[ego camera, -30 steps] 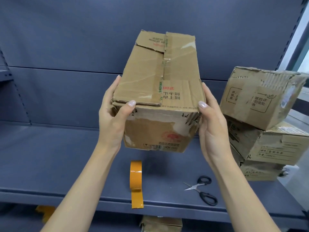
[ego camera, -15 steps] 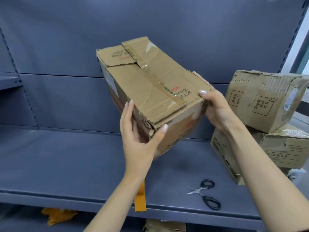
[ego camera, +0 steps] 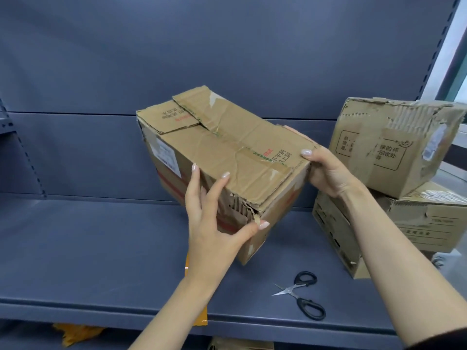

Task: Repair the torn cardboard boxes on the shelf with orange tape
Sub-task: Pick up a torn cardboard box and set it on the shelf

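Two hands hold one torn cardboard box [ego camera: 227, 157] tilted above the grey shelf [ego camera: 101, 248]; whether its lower corner touches the shelf cannot be told. The left hand [ego camera: 214, 223] grips the near torn corner, fingers spread up the side to the top edge and thumb hooked under the ragged flap. The right hand [ego camera: 326, 168] clasps the box's right end, thumb pressed on the top panel and fingers curled behind it. The top of this box shows creased flaps and old clear tape along the seam. Three further boxes are visible: two stacked at the right of the shelf, the upper box [ego camera: 394, 142] tilted with a shredded top edge, the lower box [ego camera: 404, 228] beneath it, and a fourth box [ego camera: 240, 344] partly seen below the shelf. One strip of orange tape [ego camera: 199, 317] hangs over the shelf's front edge, mostly hidden by the left forearm. One pair of black-handled scissors [ego camera: 303, 294] lies open on the shelf, near the front right.
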Motion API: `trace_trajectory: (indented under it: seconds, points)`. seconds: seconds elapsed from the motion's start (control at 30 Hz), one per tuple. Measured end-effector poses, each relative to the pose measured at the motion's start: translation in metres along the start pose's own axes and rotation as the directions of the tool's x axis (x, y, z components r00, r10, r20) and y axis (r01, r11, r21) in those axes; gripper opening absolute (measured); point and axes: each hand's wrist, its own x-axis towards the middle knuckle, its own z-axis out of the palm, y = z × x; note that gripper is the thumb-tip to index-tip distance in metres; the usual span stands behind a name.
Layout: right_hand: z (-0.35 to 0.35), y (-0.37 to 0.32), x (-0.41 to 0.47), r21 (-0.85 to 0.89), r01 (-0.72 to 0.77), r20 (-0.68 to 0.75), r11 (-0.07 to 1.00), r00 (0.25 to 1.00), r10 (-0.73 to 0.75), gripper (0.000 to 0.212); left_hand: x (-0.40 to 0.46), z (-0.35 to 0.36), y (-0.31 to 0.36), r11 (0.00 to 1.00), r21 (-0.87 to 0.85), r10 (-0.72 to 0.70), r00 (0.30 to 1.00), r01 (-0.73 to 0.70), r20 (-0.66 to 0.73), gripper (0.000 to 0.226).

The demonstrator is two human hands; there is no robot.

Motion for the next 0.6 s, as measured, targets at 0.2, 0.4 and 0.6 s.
trace_trajectory:
  seconds: [0.2,0.4,0.6]
  points:
    - [-0.015,0.03,0.007,-0.038,-0.076,-0.032,0.996,0.997,0.075,0.057,-0.003,0.02,-0.006,0.998,0.045,-0.05,0.999,0.051,-0.012,0.079]
    - [-0.022,0.047,0.017,-0.004,-0.086,-0.095,0.996,0.992,0.086,0.054,-0.009,0.041,-0.015,0.994,0.055,-0.096,0.994,0.099,-0.055,0.081]
    - [-0.022,0.074,0.032,-0.077,-0.135,-0.16,0.988,0.98,0.122,0.035,-0.006,0.053,-0.028,0.975,0.044,-0.216,0.975,0.218,-0.05,0.08]
